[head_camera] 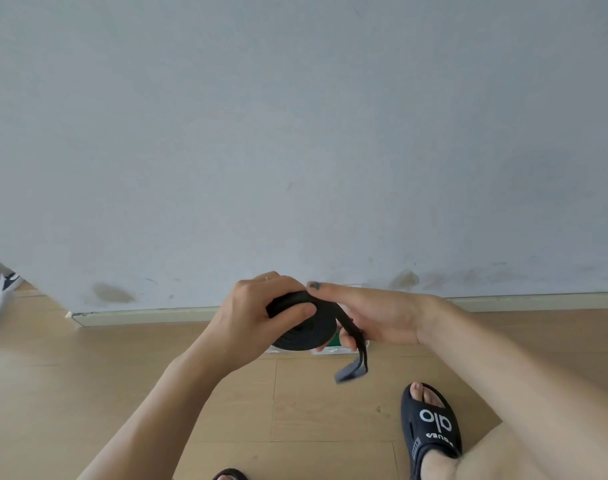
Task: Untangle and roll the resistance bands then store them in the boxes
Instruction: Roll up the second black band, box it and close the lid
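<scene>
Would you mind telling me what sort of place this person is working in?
Probably a room in a home: light wood-plank floor, plain painted wall with a skirting board, and the person wears black slide sandals.

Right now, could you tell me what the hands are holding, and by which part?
Both hold one black resistance band. The left hand grips the rolled coil; the right hand holds the loose tail beside it, whose end hangs free.

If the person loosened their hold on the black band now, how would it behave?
Probably floppy: the black band's loose tail droops limply below the right hand. The coil likely springs open unless the left hand holds it. It seems light, held easily.
</scene>
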